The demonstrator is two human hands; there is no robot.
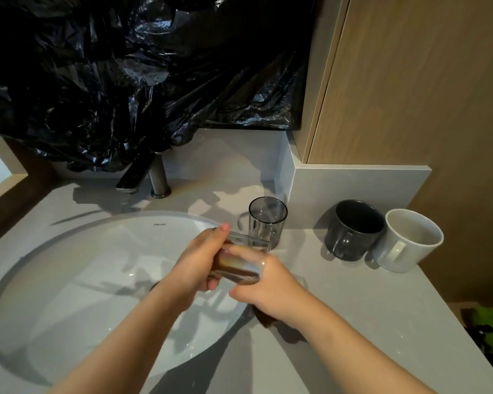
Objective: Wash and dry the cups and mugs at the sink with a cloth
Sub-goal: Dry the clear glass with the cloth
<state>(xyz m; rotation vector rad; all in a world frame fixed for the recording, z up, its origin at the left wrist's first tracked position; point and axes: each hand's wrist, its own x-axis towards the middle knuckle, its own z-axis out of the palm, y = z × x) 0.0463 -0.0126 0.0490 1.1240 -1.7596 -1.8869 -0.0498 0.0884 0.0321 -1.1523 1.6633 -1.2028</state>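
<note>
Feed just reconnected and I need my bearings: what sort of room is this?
Probably a bathroom vanity: an oval basin sunk in a grey counter, a tap behind it, a dark mug and a white mug beside. The left hand and right hand hold a glass.

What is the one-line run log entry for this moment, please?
step: wiping | left hand: grips tilted glass at sink edge | right hand: holds brown cloth against it | on counter: upright glass, dark mug, white mug

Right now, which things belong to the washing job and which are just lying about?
Job: clear glass tumbler, brown cloth, smoky grey glass tumbler, dark grey ceramic mug, white ceramic mug, white oval sink, metal tap.
Lying about: crumpled black plastic sheet, green object.
</note>
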